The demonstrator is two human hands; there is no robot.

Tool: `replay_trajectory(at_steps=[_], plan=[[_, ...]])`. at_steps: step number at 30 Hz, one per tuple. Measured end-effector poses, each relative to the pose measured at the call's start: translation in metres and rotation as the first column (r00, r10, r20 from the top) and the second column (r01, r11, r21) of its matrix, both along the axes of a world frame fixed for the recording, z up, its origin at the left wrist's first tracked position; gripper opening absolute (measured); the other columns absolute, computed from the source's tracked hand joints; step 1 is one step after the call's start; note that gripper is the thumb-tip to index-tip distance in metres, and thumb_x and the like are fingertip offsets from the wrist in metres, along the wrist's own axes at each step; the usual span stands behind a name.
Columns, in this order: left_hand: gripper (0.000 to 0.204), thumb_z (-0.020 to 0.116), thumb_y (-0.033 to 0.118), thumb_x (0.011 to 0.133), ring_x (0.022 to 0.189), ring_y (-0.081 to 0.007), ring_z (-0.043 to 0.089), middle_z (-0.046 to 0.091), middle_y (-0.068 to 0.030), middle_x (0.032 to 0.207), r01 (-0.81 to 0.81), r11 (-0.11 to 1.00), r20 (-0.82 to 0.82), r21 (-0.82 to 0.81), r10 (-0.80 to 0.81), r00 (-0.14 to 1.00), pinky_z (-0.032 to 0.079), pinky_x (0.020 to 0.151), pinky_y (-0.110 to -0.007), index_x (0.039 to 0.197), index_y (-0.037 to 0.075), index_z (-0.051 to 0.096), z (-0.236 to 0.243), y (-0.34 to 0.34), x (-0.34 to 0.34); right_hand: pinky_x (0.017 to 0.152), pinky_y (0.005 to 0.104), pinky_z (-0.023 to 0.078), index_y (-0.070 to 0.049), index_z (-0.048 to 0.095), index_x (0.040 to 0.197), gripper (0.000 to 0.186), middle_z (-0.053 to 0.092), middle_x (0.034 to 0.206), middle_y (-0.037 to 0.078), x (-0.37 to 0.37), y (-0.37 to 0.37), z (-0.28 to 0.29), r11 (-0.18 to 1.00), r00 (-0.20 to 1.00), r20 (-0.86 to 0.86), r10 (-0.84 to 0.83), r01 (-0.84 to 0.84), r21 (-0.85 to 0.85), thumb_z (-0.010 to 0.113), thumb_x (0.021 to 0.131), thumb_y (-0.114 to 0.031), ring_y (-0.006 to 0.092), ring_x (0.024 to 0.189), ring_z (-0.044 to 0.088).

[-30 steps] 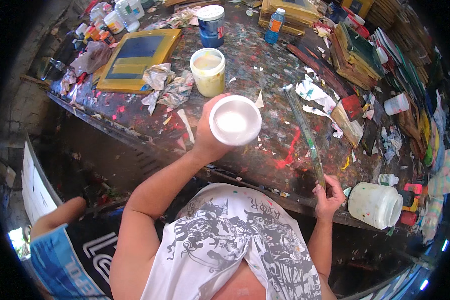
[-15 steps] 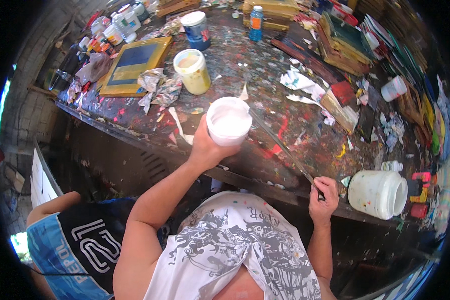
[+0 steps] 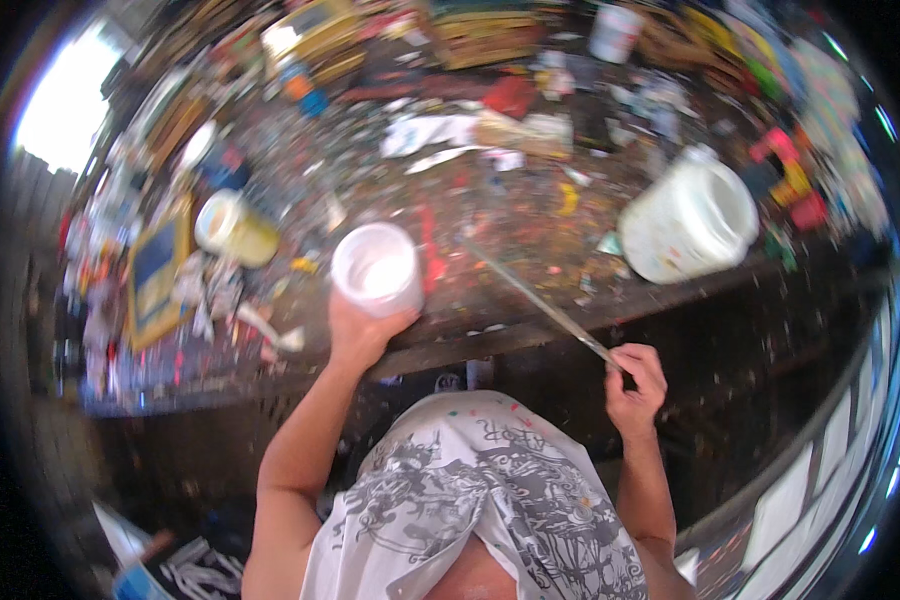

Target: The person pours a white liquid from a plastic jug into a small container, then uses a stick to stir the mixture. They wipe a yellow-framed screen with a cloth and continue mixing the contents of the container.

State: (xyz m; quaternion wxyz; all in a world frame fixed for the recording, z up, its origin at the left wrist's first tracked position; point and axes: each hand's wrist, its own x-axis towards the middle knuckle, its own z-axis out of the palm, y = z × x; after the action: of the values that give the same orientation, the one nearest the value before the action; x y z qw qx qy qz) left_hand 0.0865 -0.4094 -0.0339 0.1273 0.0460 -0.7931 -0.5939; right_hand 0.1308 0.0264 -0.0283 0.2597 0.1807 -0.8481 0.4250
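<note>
My left hand (image 3: 360, 335) is wrapped round a white plastic tub (image 3: 406, 290) near the table's front edge. The tub has no lid, and pale, whitish stuff shows inside. Over the front edge, to the right, my right hand (image 3: 637, 385) pinches one end of a long thin strip (image 3: 542, 303), grey and metal-looking. Its far end points up and left over the table, apart from the tub. Motion blur softens the picture.
The paint-stained table (image 3: 510, 275) carries a yellowish tub (image 3: 238, 230), a blue-stained tub (image 3: 215, 160) and a yellow-framed screen (image 3: 160, 270) at left. A large white jar (image 3: 675, 225) lies on its side at right. Crumpled paper (image 3: 425, 133) and stacked frames (image 3: 485, 38) stand farther back.
The view has swung to the right, so the table's things appear shifted left and the large jar nearer the middle. The strip's tip is now farther from the white tub. Both hands keep their holds.
</note>
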Motion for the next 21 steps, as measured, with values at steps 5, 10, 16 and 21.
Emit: replay_trajectory(at_steps=[5, 10, 16, 21], plan=[[0.091, 0.102, 0.012, 0.069, 0.131, -0.0281, 0.072, 0.075, -0.0125, 0.14, 0.152, 0.987, -0.012, 0.049, -0.151, 0.988, 0.053, 0.118, -0.044, 0.15, -0.001, 0.062, 0.009, 0.013, -0.004, 0.077, 0.0359, 0.061, 0.0, 0.081, 0.112, 0.026, 0.079, 0.103, 0.015, 0.065, -0.008, 0.006, 0.972, 0.98, 0.098, -0.174, 0.187, -0.145, 0.08, 0.088, 0.009, 0.0258, 0.085, 0.076], [0.093, 0.103, 0.011, 0.068, 0.128, -0.0264, 0.072, 0.075, -0.0123, 0.138, 0.402, 0.9, -0.016, 0.168, -0.405, 0.914, 0.055, 0.116, -0.044, 0.149, -0.001, 0.06, 0.0, 0.053, -0.012, 0.067, 0.0281, 0.056, 0.002, 0.078, 0.121, 0.024, 0.076, 0.103, 0.007, 0.124, -0.002, -0.015, 0.752, 0.929, 0.336, -0.155, 0.332, -0.569, 0.08, 0.097, 0.005, 0.0138, 0.08, 0.072], [0.104, 0.108, 0.016, 0.063, 0.128, -0.0271, 0.073, 0.074, -0.0137, 0.138, 0.549, 0.818, -0.045, 0.174, -0.55, 0.834, 0.056, 0.115, -0.045, 0.151, -0.002, 0.057, -0.019, 0.114, -0.008, 0.062, 0.03, 0.057, 0.002, 0.077, 0.121, 0.022, 0.078, 0.098, 0.01, 0.15, 0.021, -0.006, 0.431, 0.855, 0.451, -0.256, 0.519, -0.738, 0.077, 0.1, 0.006, 0.0153, 0.072, 0.071], [0.106, 0.111, 0.018, 0.061, 0.132, -0.0294, 0.071, 0.072, -0.0149, 0.14, 0.724, 0.68, -0.081, 0.118, -0.72, 0.689, 0.055, 0.117, -0.046, 0.151, 0.001, 0.058, -0.003, 0.197, -0.006, 0.06, 0.0325, 0.055, 0.001, 0.077, 0.119, 0.02, 0.079, 0.096, 0.01, 0.15, 0.064, -0.018, 0.252, 0.849, 0.447, -0.281, 0.514, -0.82, 0.076, 0.1, 0.002, 0.0172, 0.067, 0.07]])
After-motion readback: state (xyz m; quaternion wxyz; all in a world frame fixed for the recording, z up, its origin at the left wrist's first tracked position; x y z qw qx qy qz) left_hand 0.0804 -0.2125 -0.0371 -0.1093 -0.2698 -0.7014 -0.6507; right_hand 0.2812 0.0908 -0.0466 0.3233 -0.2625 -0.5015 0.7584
